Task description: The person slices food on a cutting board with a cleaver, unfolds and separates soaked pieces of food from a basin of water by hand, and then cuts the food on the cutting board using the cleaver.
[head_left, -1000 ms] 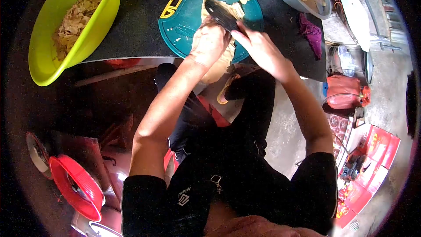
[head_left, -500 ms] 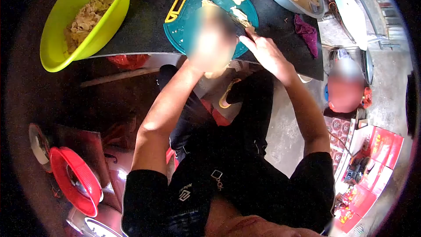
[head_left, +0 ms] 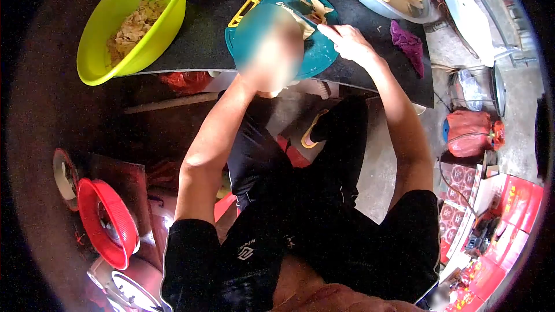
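A teal round board (head_left: 321, 60) with a yellow handle lies on the dark table. My right hand (head_left: 351, 45) is wrapped round a knife (head_left: 306, 18), whose blade reaches left over the board. Pale sliced pieces (head_left: 317, 10) lie beside and beyond the blade. My left hand (head_left: 272, 52) is over the left part of the board; a blur covers its fingers and whatever they touch.
A green basin (head_left: 95, 40) with pale pieces stands at the left of the dark table (head_left: 196, 29). A grey-blue basin (head_left: 376, 1) stands at the back right, near a purple cloth (head_left: 407, 49). Red basin (head_left: 87, 214) at lower left.
The view has shifted, so most things sit further right. My right hand and the knife have moved up the board, and the blade now shows more clearly beside the pieces.
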Available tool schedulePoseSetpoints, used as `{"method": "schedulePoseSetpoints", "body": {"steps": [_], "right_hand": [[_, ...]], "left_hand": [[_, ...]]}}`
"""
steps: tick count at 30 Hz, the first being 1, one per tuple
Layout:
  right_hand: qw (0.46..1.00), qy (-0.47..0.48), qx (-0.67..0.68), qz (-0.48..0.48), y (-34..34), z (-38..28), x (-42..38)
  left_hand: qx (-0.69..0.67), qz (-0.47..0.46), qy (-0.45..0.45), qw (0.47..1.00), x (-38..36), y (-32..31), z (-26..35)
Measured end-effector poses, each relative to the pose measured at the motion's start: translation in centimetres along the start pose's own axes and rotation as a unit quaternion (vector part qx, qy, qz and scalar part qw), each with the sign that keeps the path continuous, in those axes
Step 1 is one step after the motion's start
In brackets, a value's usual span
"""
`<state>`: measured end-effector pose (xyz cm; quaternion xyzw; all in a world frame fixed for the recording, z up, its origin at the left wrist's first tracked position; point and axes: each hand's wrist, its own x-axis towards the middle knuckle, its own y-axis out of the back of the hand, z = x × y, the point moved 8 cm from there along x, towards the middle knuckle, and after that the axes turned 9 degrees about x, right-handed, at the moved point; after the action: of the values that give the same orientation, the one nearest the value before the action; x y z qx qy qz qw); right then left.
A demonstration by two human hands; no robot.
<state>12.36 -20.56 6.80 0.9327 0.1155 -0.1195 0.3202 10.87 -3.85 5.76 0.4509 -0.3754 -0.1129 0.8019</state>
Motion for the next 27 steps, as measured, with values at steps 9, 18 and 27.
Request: {"method": "schedulePoseSetpoints", "body": {"steps": [9, 18, 27], "right_hand": [[0.985, 0.116, -0.122, 0.028, 0.0, -0.9, -2.0], [0.979, 0.008, -0.205, -0.020, -0.8, -0.1, -5.7], [0.968, 0.099, -0.228, -0.014, -2.8, -1.6, 0.2]], "left_hand": [[0.053, -0.166, -0.008, 0.985, 1.6, -1.2, 1.3], [0.103, 0.001, 0.034, 0.994, -0.9, -3.6, 0.3], [0.058, 0.020, 0.022, 0.998, 0.1, 0.0, 2.5]]}}
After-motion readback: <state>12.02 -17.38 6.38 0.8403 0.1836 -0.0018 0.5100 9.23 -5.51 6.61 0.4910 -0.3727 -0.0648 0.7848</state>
